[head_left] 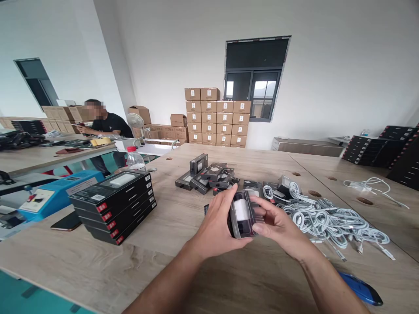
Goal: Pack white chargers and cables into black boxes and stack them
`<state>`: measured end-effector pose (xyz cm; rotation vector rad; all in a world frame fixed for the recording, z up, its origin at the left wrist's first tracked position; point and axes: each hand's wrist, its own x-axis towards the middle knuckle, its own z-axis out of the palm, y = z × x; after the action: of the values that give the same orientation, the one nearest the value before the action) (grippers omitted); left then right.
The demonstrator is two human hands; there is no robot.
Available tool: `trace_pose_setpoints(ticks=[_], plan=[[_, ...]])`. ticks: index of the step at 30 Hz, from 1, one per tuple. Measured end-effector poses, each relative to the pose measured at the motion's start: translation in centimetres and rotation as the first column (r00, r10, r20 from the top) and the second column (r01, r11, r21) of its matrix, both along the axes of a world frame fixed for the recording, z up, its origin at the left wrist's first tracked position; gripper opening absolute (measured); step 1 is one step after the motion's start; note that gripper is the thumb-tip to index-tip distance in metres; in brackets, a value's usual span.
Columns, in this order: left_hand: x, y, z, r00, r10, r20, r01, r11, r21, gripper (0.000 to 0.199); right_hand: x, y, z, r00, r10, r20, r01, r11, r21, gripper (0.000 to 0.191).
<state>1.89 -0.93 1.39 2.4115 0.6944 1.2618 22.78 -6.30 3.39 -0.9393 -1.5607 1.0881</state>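
Note:
Between my hands, above the wooden table [183,231], is a small black box [241,211] with a clear front, and a white item shows inside it. My left hand [214,220] wraps around its left side and bottom. Closed on its right edge are the fingers and thumb of my right hand [276,222]. Behind it lies a loose pile of similar black boxes [214,174]. A heap of coiled white cables [327,220] spreads to the right of my right hand.
At the left stands a stack of larger black boxes [114,205] beside a phone [67,221], a bottle [135,159] and a blue machine [59,196]. A blue object [360,288] lies near my right forearm. Cartons [216,117] are stacked behind; a person [109,126] sits at another table.

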Motion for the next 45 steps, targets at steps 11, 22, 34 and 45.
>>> trace_pose_setpoints(ticks=[11,22,34,45], plan=[[0.4,0.7,-0.6,0.965,-0.049,0.257,0.080,0.990,-0.114,0.121,-1.2,0.3,-0.2,0.849,-0.527,0.027,0.462,0.767,0.445,0.024],[2.7,1.5,-2.5,0.875,0.067,0.480,0.008,0.988,-0.152,0.060,-1.7,0.4,-0.6,0.877,-0.463,-0.126,0.465,0.754,0.465,0.027],[0.8,2.0,-1.8,0.856,-0.108,0.506,0.169,0.983,-0.076,0.012,-0.4,1.3,-1.2,0.822,-0.568,-0.044,0.490,0.664,0.565,0.017],[0.0,1.1,-0.6,0.903,-0.155,0.400,0.149,0.988,0.047,0.020,-0.7,0.6,-0.2,0.885,-0.465,-0.037,0.426,0.774,0.468,0.020]])
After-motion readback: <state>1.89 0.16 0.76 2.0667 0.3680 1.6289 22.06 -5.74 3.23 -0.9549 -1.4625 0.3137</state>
